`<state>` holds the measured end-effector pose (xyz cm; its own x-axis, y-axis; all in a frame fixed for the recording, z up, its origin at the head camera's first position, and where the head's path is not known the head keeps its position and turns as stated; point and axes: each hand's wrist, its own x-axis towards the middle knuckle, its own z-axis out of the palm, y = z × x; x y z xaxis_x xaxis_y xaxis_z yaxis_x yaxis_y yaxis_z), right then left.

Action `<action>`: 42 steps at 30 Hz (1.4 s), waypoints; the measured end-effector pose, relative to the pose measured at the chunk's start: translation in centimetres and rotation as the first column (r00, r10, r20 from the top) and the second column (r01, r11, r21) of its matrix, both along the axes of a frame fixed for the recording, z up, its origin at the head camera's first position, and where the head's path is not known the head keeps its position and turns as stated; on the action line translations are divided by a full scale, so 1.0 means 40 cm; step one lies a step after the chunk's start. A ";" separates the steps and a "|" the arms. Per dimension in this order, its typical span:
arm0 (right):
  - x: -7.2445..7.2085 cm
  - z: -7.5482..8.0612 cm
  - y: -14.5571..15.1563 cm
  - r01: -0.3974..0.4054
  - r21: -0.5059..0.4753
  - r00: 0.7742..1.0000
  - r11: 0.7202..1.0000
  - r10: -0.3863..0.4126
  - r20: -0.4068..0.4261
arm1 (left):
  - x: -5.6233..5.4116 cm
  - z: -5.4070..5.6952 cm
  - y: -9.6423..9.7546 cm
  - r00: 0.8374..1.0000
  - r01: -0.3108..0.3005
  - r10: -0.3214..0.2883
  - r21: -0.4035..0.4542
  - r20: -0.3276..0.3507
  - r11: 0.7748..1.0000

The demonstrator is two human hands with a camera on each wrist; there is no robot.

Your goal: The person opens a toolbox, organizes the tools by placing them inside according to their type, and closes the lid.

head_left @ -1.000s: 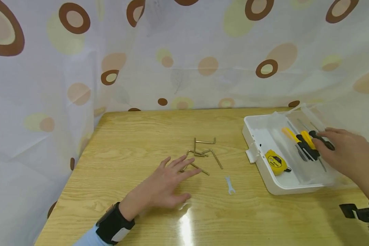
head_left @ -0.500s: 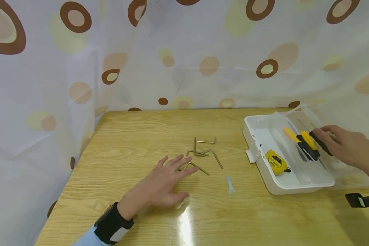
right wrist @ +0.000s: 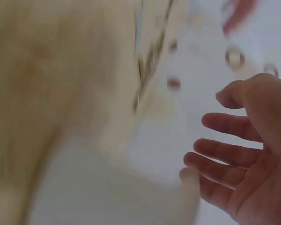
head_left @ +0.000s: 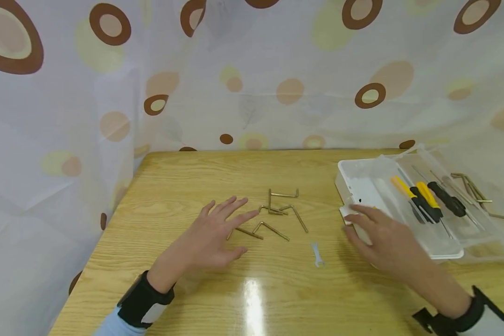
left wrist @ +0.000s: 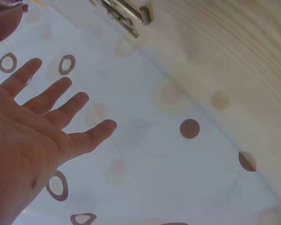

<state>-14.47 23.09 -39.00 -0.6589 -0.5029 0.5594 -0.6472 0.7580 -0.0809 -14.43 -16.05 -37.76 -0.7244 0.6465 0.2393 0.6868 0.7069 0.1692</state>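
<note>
My left hand (head_left: 210, 238) is spread flat-fingered over the wooden table, holding nothing. By its fingertips lie several thin bent brass-coloured rods (head_left: 273, 229), L-shaped like hex keys. In the left wrist view its fingers (left wrist: 100, 133) are spread apart. My right hand (head_left: 382, 240), also holding nothing, hovers over the front left side of a white toolbox (head_left: 361, 162), fingertips at its white latch (head_left: 345, 215). The right wrist view shows relaxed, slightly bent fingers (right wrist: 225, 147) beside the blurred white box (right wrist: 103, 187). A small flat open-ended wrench (head_left: 317, 255) lies between the hands.
Inside the toolbox are yellow-and-black-handled tools (head_left: 428, 196) and a black-handled screwdriver (head_left: 447, 198). More brass rods (head_left: 474, 189) lie in the clear open lid (head_left: 487, 254) at the right. A patterned curtain (head_left: 260, 70) hangs behind the table (head_left: 185, 182).
My right hand has moved left from the lid side to the latch side, uncovering the rods in the lid and covering the yellow tape measure. My left hand has drawn back slightly left.
</note>
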 end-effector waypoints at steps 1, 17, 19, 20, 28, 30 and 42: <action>0.012 -0.010 -0.038 -0.019 0.028 0.998 0.999 0.018 0.052 | -0.002 0.006 -0.005 1.000 -0.006 0.006 0.010 -0.012 1.000; -0.008 -0.072 -0.309 -0.402 0.173 0.803 0.899 0.255 0.539 | 0.000 0.006 -0.030 0.999 -0.015 0.017 0.042 -0.047 0.999; -0.017 -0.074 -0.328 -0.407 0.228 0.807 0.885 0.231 0.544 | 0.000 0.005 -0.029 0.999 -0.010 0.012 0.047 -0.041 0.999; -0.022 -0.075 -0.335 -0.403 0.255 0.816 0.879 0.220 0.534 | 0.001 0.004 -0.029 0.999 -0.007 0.009 0.048 -0.037 0.999; -0.058 -0.067 -0.309 -0.239 0.282 0.916 0.929 0.119 0.383 | -0.001 0.000 -0.030 0.998 -0.003 0.006 0.042 -0.056 0.999; -0.065 -0.064 -0.293 -0.166 0.285 0.943 0.944 0.067 0.326 | -0.004 0.002 -0.030 0.998 -0.001 0.004 0.041 -0.069 0.999; -0.061 -0.065 -0.246 -0.106 0.274 0.942 0.956 0.008 0.336 | -0.004 -0.004 -0.024 0.998 0.007 -0.005 0.040 -0.058 0.999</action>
